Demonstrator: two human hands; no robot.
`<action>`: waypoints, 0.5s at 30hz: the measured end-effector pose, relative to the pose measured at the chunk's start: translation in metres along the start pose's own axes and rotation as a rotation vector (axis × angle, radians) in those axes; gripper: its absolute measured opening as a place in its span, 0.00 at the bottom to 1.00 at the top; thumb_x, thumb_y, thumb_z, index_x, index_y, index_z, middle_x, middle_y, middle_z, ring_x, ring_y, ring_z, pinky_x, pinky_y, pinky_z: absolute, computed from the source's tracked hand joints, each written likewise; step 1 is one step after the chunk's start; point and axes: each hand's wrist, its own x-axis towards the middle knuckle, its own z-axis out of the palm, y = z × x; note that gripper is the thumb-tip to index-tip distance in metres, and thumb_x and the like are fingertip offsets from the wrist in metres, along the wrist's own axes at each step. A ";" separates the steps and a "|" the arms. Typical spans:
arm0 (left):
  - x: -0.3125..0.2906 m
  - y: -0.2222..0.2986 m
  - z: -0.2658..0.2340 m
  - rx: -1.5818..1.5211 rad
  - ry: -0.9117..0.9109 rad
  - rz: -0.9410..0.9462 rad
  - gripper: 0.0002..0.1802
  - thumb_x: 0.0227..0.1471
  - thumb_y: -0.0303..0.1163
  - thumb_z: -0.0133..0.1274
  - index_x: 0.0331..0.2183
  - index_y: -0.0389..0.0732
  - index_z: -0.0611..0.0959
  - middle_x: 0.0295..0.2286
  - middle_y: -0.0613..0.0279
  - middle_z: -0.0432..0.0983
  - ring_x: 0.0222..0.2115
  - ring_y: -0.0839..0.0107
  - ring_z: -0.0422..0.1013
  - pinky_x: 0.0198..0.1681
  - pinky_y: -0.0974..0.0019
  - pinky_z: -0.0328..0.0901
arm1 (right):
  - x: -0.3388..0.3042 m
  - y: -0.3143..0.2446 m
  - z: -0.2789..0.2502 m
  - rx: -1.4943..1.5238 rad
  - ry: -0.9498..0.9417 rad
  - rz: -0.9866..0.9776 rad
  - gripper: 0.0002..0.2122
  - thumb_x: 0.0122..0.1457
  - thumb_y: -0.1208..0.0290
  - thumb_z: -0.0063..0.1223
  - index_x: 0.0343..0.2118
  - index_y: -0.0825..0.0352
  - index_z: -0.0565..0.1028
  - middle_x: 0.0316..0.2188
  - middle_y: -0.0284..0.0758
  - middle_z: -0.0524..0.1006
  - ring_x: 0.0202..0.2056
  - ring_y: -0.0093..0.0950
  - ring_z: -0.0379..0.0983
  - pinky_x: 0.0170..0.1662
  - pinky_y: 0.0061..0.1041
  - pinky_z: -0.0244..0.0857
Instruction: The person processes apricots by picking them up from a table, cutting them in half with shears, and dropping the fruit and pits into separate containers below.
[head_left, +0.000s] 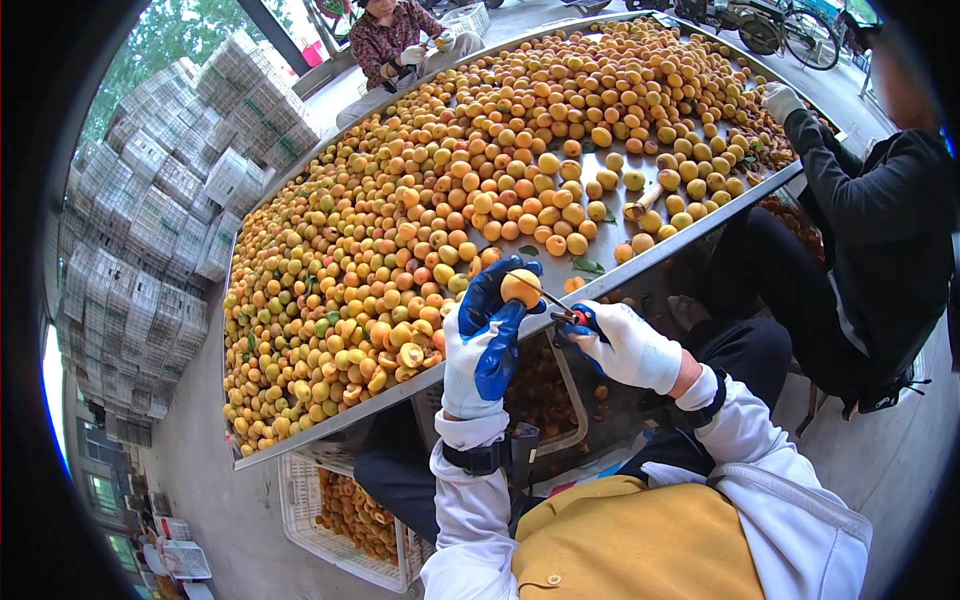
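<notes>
Head view: long metal table (640, 262) slanted across outdoor yard, heaped with apricots (480, 190) within easy reach. Left hand (480, 335), fingers curled shut around one apricot (520, 288), holds it over table edge. Right hand (625, 345) closed on small knife (560, 305), blade touching fruit. White crate (330, 510) of halves below, under table edge. Stacked empty crates (160, 230) wait at left.
</notes>
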 end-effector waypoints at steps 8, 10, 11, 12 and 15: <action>-0.001 -0.020 0.012 0.156 -0.018 0.014 0.20 0.60 0.25 0.50 0.53 0.29 0.75 0.46 0.50 0.78 0.46 0.66 0.76 0.55 0.64 0.67 | 0.000 0.018 0.018 -0.044 0.063 0.042 0.05 0.63 0.73 0.52 0.37 0.69 0.73 0.28 0.52 0.76 0.35 0.54 0.74 0.35 0.44 0.67; -0.002 -0.025 0.017 -0.050 -0.010 -0.008 0.19 0.62 0.30 0.52 0.52 0.29 0.76 0.45 0.53 0.78 0.45 0.69 0.75 0.51 0.69 0.69 | 0.001 0.013 0.030 0.031 0.194 0.055 0.05 0.63 0.73 0.52 0.36 0.70 0.72 0.29 0.53 0.77 0.36 0.54 0.75 0.36 0.44 0.67; -0.004 -0.032 0.017 -0.053 -0.011 -0.009 0.19 0.62 0.30 0.52 0.52 0.29 0.76 0.45 0.53 0.78 0.45 0.69 0.75 0.51 0.69 0.69 | 0.001 0.017 0.035 0.029 0.194 0.056 0.05 0.63 0.73 0.52 0.36 0.70 0.72 0.29 0.53 0.77 0.36 0.54 0.75 0.36 0.44 0.67; -0.004 -0.041 0.015 -0.065 0.041 -0.031 0.20 0.63 0.32 0.52 0.52 0.29 0.76 0.45 0.54 0.79 0.45 0.69 0.75 0.51 0.69 0.69 | 0.002 0.026 0.042 0.022 0.235 0.062 0.05 0.62 0.74 0.52 0.36 0.71 0.72 0.29 0.53 0.77 0.36 0.54 0.75 0.36 0.44 0.68; -0.005 -0.049 0.016 -0.104 0.116 -0.033 0.19 0.62 0.33 0.54 0.49 0.29 0.77 0.42 0.56 0.79 0.43 0.71 0.76 0.48 0.69 0.70 | 0.002 0.042 0.054 0.004 0.289 0.042 0.07 0.62 0.74 0.52 0.37 0.72 0.71 0.30 0.54 0.77 0.37 0.55 0.75 0.36 0.44 0.68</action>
